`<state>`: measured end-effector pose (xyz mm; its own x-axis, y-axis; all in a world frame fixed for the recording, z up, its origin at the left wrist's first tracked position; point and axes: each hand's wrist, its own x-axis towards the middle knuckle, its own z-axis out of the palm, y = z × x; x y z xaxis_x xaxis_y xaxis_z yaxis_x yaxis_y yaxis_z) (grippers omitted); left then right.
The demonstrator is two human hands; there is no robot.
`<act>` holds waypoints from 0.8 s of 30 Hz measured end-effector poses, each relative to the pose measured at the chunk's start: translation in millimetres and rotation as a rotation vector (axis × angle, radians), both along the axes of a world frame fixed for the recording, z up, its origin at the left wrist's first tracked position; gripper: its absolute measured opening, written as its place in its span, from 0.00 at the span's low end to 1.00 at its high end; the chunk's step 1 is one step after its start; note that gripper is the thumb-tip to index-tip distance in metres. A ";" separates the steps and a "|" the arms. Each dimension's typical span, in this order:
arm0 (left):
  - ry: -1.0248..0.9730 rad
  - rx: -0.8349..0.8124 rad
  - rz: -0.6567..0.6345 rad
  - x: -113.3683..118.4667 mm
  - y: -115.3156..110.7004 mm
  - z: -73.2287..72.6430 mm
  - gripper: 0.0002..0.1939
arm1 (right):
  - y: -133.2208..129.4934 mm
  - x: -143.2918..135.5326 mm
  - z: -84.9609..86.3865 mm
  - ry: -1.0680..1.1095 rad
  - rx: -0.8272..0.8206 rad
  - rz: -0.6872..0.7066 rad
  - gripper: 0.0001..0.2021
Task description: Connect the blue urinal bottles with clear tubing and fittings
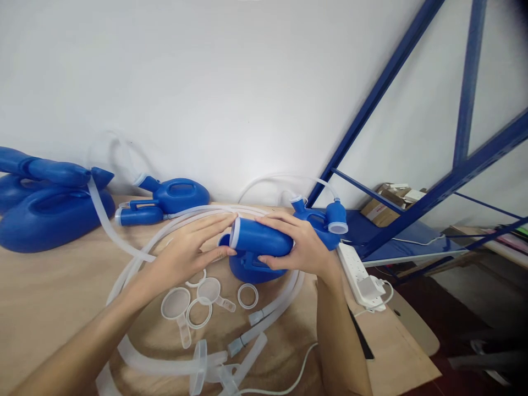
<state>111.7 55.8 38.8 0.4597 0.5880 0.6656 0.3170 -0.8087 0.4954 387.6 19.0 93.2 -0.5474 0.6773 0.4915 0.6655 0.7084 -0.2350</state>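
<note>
My right hand (295, 242) wraps round the closed end of a blue plastic cup (262, 237), which lies sideways in the air. At the cup's open end, with its white ring (235, 233), my left hand (206, 239) has its fingertips and thumb on the rim. Directly beneath is a blue jug (256, 270) with a handle, partly hidden by the cup and my right hand. On the table in front lie white rings (248, 296) and translucent round caps with tabs (176, 303). Clear tubing (160, 366) curls around them.
More blue jugs stand at the left (53, 220), the back (181, 195) and behind my right hand (315, 220). A white power strip (358, 275) lies at the table's right edge, beside a blue metal shelf (371, 99) holding a cardboard box (381, 206). Clear connectors (200, 368) sit near the front.
</note>
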 end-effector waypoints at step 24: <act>0.268 -0.186 0.021 20.0 33.8 -45.9 0.27 | 16.7 -23.0 -27.4 -0.406 -0.092 -0.959 0.27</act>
<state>131.7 89.6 -7.0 0.5907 0.6992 0.4028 0.4720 -0.7043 0.5302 364.6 35.6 65.8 0.1273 0.9403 0.3156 0.9801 -0.1682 0.1058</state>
